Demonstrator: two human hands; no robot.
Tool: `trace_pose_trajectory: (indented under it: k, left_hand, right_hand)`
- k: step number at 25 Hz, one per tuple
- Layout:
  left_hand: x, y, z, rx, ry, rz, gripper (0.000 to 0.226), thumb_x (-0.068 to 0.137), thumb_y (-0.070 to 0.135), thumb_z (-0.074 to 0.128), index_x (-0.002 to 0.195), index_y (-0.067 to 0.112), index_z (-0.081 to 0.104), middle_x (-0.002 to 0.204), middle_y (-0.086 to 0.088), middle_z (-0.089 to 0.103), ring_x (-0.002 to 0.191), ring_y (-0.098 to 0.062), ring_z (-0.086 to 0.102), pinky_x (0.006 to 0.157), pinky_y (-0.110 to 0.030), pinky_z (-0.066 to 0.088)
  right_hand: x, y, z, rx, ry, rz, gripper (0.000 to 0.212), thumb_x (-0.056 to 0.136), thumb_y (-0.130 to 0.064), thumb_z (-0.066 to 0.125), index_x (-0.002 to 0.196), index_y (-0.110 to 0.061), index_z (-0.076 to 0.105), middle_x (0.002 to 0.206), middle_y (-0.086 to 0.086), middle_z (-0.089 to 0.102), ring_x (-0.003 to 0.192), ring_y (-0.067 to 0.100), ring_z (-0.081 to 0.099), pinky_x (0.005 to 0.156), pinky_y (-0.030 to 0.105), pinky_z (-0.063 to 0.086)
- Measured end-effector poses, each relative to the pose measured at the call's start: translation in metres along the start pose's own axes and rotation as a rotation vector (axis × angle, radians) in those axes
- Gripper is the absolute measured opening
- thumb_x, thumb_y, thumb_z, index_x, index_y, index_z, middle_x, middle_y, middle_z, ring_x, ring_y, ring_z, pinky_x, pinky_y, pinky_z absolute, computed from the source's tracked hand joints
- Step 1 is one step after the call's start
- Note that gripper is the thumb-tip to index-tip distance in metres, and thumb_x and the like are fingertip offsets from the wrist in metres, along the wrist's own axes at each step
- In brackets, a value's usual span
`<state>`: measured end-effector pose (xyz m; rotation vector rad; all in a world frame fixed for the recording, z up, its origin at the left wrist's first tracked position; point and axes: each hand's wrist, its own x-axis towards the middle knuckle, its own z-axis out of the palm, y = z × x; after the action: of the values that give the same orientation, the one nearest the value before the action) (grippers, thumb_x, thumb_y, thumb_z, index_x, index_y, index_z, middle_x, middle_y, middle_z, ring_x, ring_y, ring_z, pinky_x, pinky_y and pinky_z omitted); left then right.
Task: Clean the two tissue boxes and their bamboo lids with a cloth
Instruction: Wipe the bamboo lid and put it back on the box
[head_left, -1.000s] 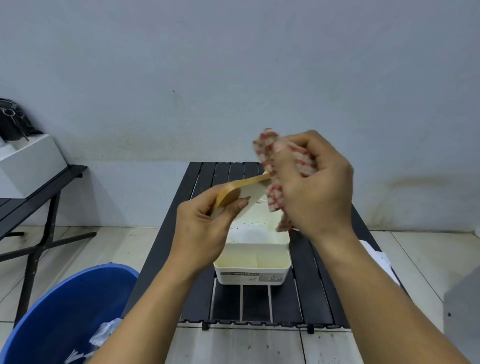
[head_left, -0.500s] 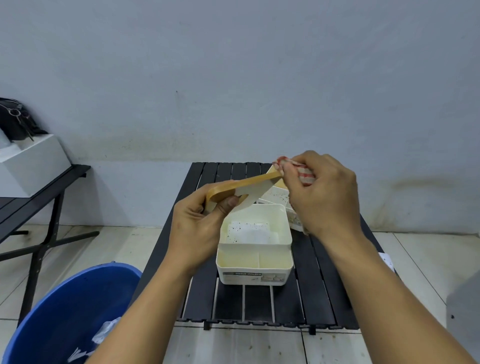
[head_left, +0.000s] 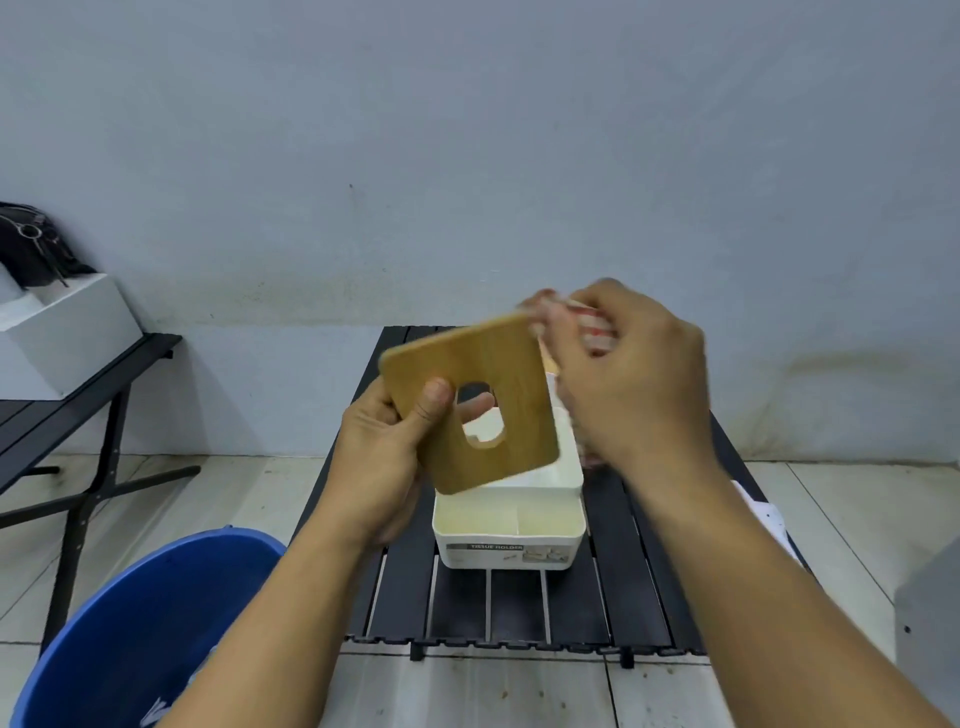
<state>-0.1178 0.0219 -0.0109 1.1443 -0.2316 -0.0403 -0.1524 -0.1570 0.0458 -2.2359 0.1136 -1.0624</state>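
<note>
My left hand (head_left: 382, 457) grips a square bamboo lid (head_left: 511, 379) with a cut-out hole, thumb on its face and fingers behind, tilted toward me above the table. My right hand (head_left: 634, 384) is blurred and holds a bunched red-and-white checked cloth (head_left: 587, 325) against the lid's top right corner. Below them an open white tissue box (head_left: 509, 525) labelled "TISSUE HOLDER" stands on the black slatted table (head_left: 587, 597). A second box behind it is hidden by the lid and my hands.
A blue bucket (head_left: 135, 623) with some paper in it stands on the tiled floor at the lower left. At the far left a black bench (head_left: 57, 410) carries a white box (head_left: 67, 332) and a black bag. White paper (head_left: 763, 514) lies at the table's right edge.
The lid has turned from nearly edge-on to face me, showing its hole. My right hand with the cloth has slid down to the lid's top right corner.
</note>
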Motion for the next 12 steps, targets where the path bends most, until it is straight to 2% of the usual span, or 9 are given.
trace_pose_trajectory:
  k: [2,4,6,8,9,12]
  left_hand:
    - [0.006,0.007,-0.002,-0.233,0.046,-0.179,0.033,0.103,0.034,0.050,0.124,0.014,0.066,0.115,-0.005,0.078,0.094,-0.034,0.078,0.066,-0.047,0.063]
    - [0.013,0.010,-0.013,-0.352,0.103,-0.358,0.030,0.107,0.029,0.046,0.113,0.009,0.068,0.093,-0.005,0.080,0.068,-0.020,0.078,0.050,-0.031,0.060]
    - [0.015,0.011,-0.025,-0.374,0.093,-0.508,0.026,0.098,0.015,0.052,0.115,0.005,0.069,0.089,-0.007,0.077,0.053,-0.012,0.072,0.039,-0.021,0.054]
    - [0.017,0.009,-0.030,-0.335,0.028,-0.639,0.045,0.087,0.007,0.056,0.131,-0.002,0.065,0.095,-0.010,0.072,0.051,-0.011,0.070,0.038,-0.018,0.053]
    - [0.017,0.009,-0.030,-0.307,-0.007,-0.684,0.051,0.085,0.006,0.057,0.135,-0.002,0.063,0.093,-0.010,0.069,0.049,-0.011,0.069,0.038,-0.017,0.053]
    - [0.019,0.002,-0.034,-0.252,-0.069,-0.754,0.052,0.085,0.005,0.058,0.136,-0.001,0.063,0.085,-0.009,0.064,0.046,-0.010,0.065,0.037,-0.017,0.052]
  right_hand:
    - [0.010,0.030,-0.006,0.279,-0.072,0.310,0.030,0.096,-0.047,0.063,0.088,-0.020,0.073,0.083,-0.006,0.075,0.081,0.011,0.072,0.079,0.038,0.059]
    - [0.012,0.046,-0.007,0.715,-0.164,0.551,0.031,0.103,-0.037,0.054,0.101,-0.015,0.076,0.096,0.000,0.079,0.093,0.017,0.075,0.092,0.044,0.058]
    - [0.011,0.049,-0.006,0.981,-0.251,0.649,0.031,0.106,-0.025,0.047,0.117,-0.012,0.072,0.105,0.007,0.078,0.095,0.024,0.075,0.088,0.045,0.058]
    - [0.009,0.046,0.001,0.992,-0.290,0.602,0.027,0.106,-0.018,0.050,0.129,-0.016,0.063,0.112,0.005,0.076,0.093,0.020,0.076,0.080,0.041,0.061]
    - [0.007,0.043,0.006,0.933,-0.294,0.551,0.027,0.105,-0.019,0.055,0.131,-0.018,0.061,0.117,0.003,0.074,0.097,0.018,0.075,0.082,0.040,0.062]
    - [0.000,0.037,0.017,0.627,-0.296,0.358,0.026,0.097,-0.031,0.069,0.122,-0.026,0.069,0.116,-0.006,0.071,0.104,0.012,0.072,0.088,0.041,0.062]
